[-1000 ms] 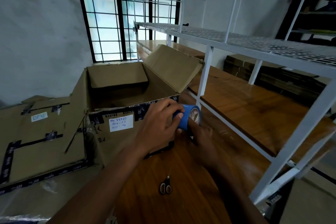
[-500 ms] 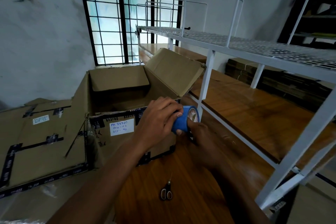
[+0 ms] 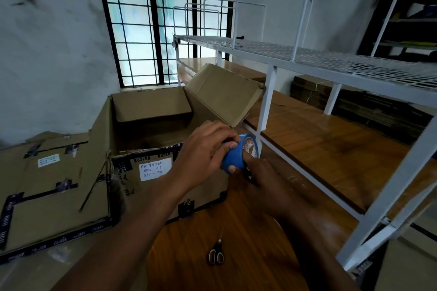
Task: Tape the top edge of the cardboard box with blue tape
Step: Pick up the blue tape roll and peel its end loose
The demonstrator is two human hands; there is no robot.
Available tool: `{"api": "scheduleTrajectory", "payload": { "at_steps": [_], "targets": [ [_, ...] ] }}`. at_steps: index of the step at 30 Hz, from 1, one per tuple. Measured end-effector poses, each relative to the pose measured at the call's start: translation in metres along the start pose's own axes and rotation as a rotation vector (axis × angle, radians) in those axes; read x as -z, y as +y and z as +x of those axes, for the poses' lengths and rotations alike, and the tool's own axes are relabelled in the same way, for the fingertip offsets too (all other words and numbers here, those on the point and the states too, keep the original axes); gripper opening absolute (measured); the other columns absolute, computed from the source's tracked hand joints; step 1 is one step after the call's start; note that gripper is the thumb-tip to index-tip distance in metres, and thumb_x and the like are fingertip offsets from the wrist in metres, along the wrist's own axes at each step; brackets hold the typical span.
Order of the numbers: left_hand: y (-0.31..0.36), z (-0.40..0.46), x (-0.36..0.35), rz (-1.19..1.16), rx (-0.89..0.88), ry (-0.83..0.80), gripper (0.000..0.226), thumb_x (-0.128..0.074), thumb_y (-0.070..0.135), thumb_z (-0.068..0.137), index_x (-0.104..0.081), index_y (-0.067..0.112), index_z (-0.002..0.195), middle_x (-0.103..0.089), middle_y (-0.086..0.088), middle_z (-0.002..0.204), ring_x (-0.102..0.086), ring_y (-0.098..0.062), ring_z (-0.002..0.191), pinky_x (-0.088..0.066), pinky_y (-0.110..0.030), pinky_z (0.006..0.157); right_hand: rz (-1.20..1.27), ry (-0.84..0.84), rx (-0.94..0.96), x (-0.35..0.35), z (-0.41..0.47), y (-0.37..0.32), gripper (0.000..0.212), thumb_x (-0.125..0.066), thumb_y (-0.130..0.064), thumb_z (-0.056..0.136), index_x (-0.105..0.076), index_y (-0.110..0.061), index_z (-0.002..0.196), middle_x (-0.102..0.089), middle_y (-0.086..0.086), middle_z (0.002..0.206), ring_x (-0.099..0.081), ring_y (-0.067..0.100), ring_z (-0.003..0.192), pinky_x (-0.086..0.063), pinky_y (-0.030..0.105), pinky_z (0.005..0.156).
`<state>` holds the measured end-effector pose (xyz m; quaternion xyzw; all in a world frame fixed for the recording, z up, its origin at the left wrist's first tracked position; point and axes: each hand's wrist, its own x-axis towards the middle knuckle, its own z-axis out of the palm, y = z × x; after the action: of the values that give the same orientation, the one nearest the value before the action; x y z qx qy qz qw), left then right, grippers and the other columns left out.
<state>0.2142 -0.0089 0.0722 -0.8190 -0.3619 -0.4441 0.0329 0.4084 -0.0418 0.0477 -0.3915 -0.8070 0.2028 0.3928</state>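
An open cardboard box (image 3: 151, 172) with a white handwritten label stands on the wooden table, its flaps up and dark printed tape along its edges. I hold a roll of blue tape (image 3: 236, 157) just right of the box's near top corner. My left hand (image 3: 203, 153) wraps over the roll from the left, thumb and fingers pinching its outer band. My right hand (image 3: 267, 184) grips the roll from below and the right, largely in shadow.
Small scissors (image 3: 216, 254) lie on the wooden table (image 3: 189, 255) near me. Flattened cardboard (image 3: 47, 184) lies to the left of the box. A white metal rack (image 3: 331, 61) with a wooden shelf stands to the right. Barred window behind.
Both hands stay on the tape roll at the box's corner; the fingers have shifted slightly on it. The view has tilted a little.
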Motion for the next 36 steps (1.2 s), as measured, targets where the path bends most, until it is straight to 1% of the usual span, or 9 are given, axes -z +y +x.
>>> {"api": "scheduleTrajectory", "payload": {
  "at_steps": [11, 15, 16, 20, 24, 26, 28, 32, 36],
  "targets": [
    [0.006, -0.002, 0.003, 0.05, -0.048, 0.047, 0.008, -0.063, 0.016, 0.102, -0.07, 0.016, 0.108, -0.066, 0.003, 0.108, -0.056, -0.012, 0.1, -0.049, -0.034, 0.084, -0.031, -0.001, 0.054, -0.003, 0.002, 0.001, 0.028, -0.057, -0.029, 0.106, -0.06, -0.013, 0.128, -0.07, 0.0, 0.111, -0.07, 0.012, 0.093, -0.061, 0.035, 0.076],
    [0.003, -0.004, 0.006, 0.09, -0.078, 0.036, 0.013, -0.057, 0.021, 0.104, -0.067, 0.014, 0.107, -0.065, 0.002, 0.107, -0.055, -0.014, 0.098, -0.049, -0.036, 0.082, -0.032, -0.018, 0.074, -0.006, 0.003, 0.0, 0.019, -0.058, -0.025, 0.106, -0.062, -0.013, 0.12, -0.064, -0.012, 0.098, -0.065, 0.001, 0.084, -0.05, 0.014, 0.068],
    [0.003, -0.004, 0.007, 0.097, -0.087, 0.032, 0.014, -0.056, 0.021, 0.104, -0.067, 0.014, 0.107, -0.065, 0.001, 0.106, -0.055, -0.014, 0.097, -0.049, -0.036, 0.081, -0.02, -0.02, 0.076, -0.007, 0.003, -0.002, 0.018, -0.058, -0.023, 0.105, -0.062, -0.012, 0.119, -0.063, -0.013, 0.098, -0.065, 0.001, 0.084, -0.05, 0.013, 0.068],
    [0.006, -0.007, 0.012, 0.118, -0.128, 0.012, 0.016, -0.054, 0.02, 0.103, -0.067, 0.01, 0.104, -0.063, -0.003, 0.108, -0.055, -0.016, 0.097, -0.048, -0.033, 0.08, 0.055, -0.014, 0.034, -0.012, 0.003, -0.004, 0.02, -0.057, -0.021, 0.106, -0.061, -0.009, 0.121, -0.065, -0.001, 0.1, -0.065, 0.005, 0.084, -0.052, 0.017, 0.068],
    [0.0, -0.009, 0.014, 0.038, -0.053, 0.004, 0.007, -0.059, 0.016, 0.103, -0.065, 0.014, 0.104, -0.06, 0.004, 0.109, -0.056, -0.014, 0.099, -0.051, -0.035, 0.082, 0.014, -0.049, 0.034, -0.003, 0.012, -0.002, 0.023, -0.056, -0.026, 0.106, -0.062, -0.012, 0.123, -0.067, -0.003, 0.099, -0.067, 0.004, 0.083, -0.053, 0.017, 0.068],
    [-0.003, -0.008, 0.016, -0.025, 0.029, 0.012, 0.008, -0.061, 0.017, 0.103, -0.066, 0.019, 0.109, -0.06, 0.009, 0.109, -0.058, -0.008, 0.101, -0.053, -0.034, 0.083, -0.033, -0.081, 0.049, 0.005, 0.015, -0.001, 0.017, -0.058, -0.026, 0.105, -0.06, -0.02, 0.122, -0.065, -0.009, 0.103, -0.066, -0.003, 0.088, -0.051, 0.011, 0.072],
    [-0.003, -0.006, 0.017, -0.053, 0.072, 0.012, 0.01, -0.062, 0.019, 0.102, -0.067, 0.022, 0.111, -0.06, 0.013, 0.109, -0.059, -0.006, 0.102, -0.054, -0.032, 0.084, -0.083, -0.088, 0.068, 0.007, 0.017, -0.001, 0.025, -0.061, -0.023, 0.104, -0.061, -0.017, 0.128, -0.062, -0.01, 0.106, -0.062, -0.009, 0.088, -0.047, 0.004, 0.075],
    [0.001, -0.005, 0.017, -0.064, 0.074, 0.022, 0.007, -0.063, 0.02, 0.102, -0.068, 0.022, 0.106, -0.061, 0.012, 0.106, -0.06, -0.008, 0.101, -0.056, -0.037, 0.083, -0.074, -0.07, 0.058, 0.006, 0.013, 0.0, 0.029, -0.06, -0.024, 0.104, -0.061, -0.013, 0.131, -0.065, -0.004, 0.11, -0.065, -0.001, 0.095, -0.05, 0.008, 0.077],
    [0.005, -0.003, 0.021, -0.056, 0.079, 0.045, 0.008, -0.064, 0.02, 0.102, -0.071, 0.02, 0.106, -0.064, 0.01, 0.106, -0.062, -0.009, 0.1, -0.057, -0.04, 0.082, -0.101, -0.07, 0.059, 0.005, 0.014, 0.001, 0.03, -0.059, -0.027, 0.105, -0.059, -0.014, 0.132, -0.064, -0.004, 0.11, -0.064, -0.002, 0.094, -0.05, 0.008, 0.076]
  ]
}}
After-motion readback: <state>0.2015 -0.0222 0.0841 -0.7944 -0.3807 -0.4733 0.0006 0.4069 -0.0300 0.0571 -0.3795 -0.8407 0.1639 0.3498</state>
